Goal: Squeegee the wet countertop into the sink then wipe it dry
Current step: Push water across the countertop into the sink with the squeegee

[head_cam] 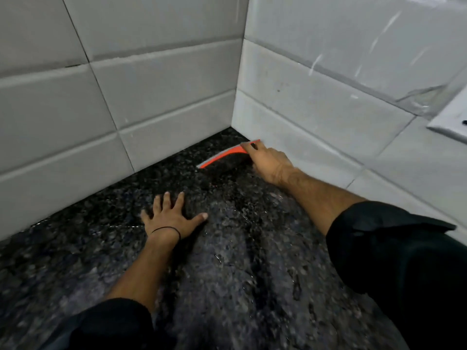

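A dark speckled stone countertop (227, 261) runs into a tiled corner and shines with water and droplets. An orange squeegee (222, 156) with a grey blade edge stands on the counter close to the corner. My right hand (270, 162) grips its right end, next to the right wall. My left hand (171, 215) lies flat on the wet counter with fingers spread, holding nothing, nearer to me and left of the squeegee. A thin black band circles the left wrist. No sink shows in this view.
Grey-white wall tiles (126, 97) close the counter at the back and on the right (328, 97). A white plate-like fitting (452, 120) juts from the right wall at the frame's edge. Both forearms wear dark sleeves.
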{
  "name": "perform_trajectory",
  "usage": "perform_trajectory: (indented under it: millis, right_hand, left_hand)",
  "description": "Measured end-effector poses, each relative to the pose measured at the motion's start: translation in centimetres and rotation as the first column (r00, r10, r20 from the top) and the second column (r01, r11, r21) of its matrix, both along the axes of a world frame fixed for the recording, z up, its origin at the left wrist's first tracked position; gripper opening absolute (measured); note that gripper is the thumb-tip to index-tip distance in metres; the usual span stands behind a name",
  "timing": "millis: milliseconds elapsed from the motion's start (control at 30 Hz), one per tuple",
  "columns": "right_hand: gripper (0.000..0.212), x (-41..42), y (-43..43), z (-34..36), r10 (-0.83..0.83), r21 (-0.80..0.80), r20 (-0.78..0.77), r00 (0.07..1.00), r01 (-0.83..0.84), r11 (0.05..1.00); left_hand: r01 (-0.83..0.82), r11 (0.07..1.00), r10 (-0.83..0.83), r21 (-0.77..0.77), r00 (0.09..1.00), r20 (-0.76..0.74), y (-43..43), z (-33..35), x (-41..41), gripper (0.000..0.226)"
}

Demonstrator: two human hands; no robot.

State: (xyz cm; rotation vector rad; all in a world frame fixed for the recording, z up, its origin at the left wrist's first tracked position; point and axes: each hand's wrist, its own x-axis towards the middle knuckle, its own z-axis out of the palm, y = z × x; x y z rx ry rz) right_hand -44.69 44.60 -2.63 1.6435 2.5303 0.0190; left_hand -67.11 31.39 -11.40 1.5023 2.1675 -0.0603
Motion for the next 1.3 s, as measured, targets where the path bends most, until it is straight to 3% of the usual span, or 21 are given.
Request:
perform_trajectory:
  millis: [367, 500, 633, 800, 1067, 1300]
  right_hand:
    - [0.053, -9.7, 10.4, -4.0, 0.157, 0.015, 0.077, 0.985, -0.158, 0.987]
    - [0.048, -10.0, 11.6, -4.9, 0.102, 0.006, 0.039, 0.994, -0.102, 0.995]
    - [0.048, -9.8, 11.1, -4.4, 0.05, -0.104, 0.019, 0.999, -0.048, 0.993]
    - [0.043, -6.1, 7.5, -2.0, -0.021, -0.18, 0.067, 0.998, 0.033, 0.983]
    - [0.044, 8.6, -5.7, 0.9, -0.165, -0.339, 0.103, 0.981, 0.191, 0.921]
    - [0.042, 16.0, -14.8, 3.0, -0.212, -0.292, 0.267, 0.94, 0.289, 0.912]
  left_hand:
    - [0.047, 0.998, -0.048, -0.051, 0.998, -0.028, 1.5, -2.1, -0.8, 0.102]
    - [0.056, 0.996, -0.059, -0.073, 0.997, -0.041, 1.7, -2.0, -0.7, 0.1]
    - [0.042, 0.994, -0.042, -0.106, 0.999, -0.001, 2.1, -1.5, -0.9, 0.102]
    - [0.033, 0.996, -0.031, -0.084, 0.999, 0.02, 1.9, -0.7, -1.0, 0.104]
    - [0.043, 0.996, -0.039, -0.083, 0.998, 0.04, 0.4, 0.9, -0.5, 0.103]
    - [0.064, 0.987, -0.072, 0.145, 0.996, 0.053, -4.3, 1.7, 1.2, 0.073]
